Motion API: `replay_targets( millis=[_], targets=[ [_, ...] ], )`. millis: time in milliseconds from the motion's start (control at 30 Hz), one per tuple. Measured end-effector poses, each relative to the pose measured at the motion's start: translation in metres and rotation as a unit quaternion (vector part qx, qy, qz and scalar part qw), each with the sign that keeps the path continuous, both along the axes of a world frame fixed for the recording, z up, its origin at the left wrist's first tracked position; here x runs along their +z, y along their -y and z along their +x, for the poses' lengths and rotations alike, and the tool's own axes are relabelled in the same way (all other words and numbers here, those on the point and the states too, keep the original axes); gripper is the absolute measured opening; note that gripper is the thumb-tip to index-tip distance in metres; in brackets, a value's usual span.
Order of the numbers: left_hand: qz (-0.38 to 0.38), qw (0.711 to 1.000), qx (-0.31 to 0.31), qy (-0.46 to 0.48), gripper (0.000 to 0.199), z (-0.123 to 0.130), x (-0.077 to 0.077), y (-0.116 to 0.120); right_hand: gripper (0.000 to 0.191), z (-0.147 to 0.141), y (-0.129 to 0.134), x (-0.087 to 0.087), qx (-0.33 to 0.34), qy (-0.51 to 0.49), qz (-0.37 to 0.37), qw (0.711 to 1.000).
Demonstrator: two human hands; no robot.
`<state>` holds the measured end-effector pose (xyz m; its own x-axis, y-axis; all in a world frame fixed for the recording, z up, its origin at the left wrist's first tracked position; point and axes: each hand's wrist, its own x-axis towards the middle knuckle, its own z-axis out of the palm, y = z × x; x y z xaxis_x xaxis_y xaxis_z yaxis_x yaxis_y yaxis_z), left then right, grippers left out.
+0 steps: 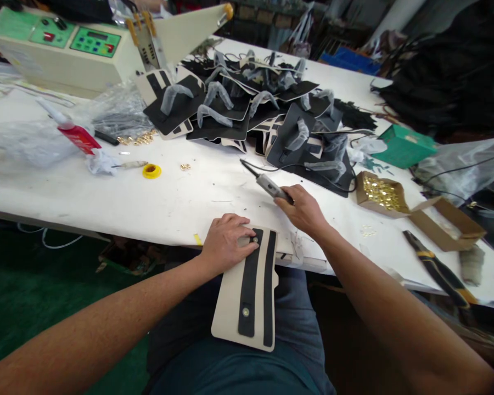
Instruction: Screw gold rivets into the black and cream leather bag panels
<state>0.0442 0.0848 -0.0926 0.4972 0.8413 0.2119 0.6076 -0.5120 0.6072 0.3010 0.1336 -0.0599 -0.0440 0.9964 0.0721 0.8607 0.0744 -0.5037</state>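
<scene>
A beige panel (227, 307) with two black strips tilts from the table's front edge down over my lap. One strip (250, 280) carries a round metal fastener near each end. My left hand (227, 241) holds the panel's upper part, thumb and fingertips around the upper fastener (255, 240). Above the table and right of the panel, my right hand (301, 208) is wrapped round a slim grey hand tool (269, 185) with a dark tapered tip. The tip points up and left, apart from the panel. A thin black cable runs near it; where it joins is unclear.
Black panels with plastic-wrapped handles (218, 112) are heaped at the back. Golden fasteners fill a cardboard box (381, 192); pliers (438, 269) lie at right. A red glue bottle (78, 137), yellow ring (151, 171) and machine with green control panels (66, 60) stand left.
</scene>
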Motion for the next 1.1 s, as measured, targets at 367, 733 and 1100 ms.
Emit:
replay_targets(
  millis=[367, 733, 1100],
  targets=[
    [0.020, 1.000, 0.009, -0.005, 0.019, 0.002, -0.004, 0.001, 0.038, -0.075, 0.044, 0.039, -0.099, -0.605, 0.092, 0.784],
    [0.021, 1.000, 0.017, 0.005, 0.017, 0.002, -0.006, 0.000, 0.041, -0.099, 0.059, 0.006, -0.058, -0.488, 0.165, 0.855],
    [0.034, 0.999, 0.015, 0.007, 0.021, 0.002, -0.012, 0.000, 0.035, -0.101, 0.059, -0.002, -0.039, -0.473, 0.171, 0.863]
  ],
)
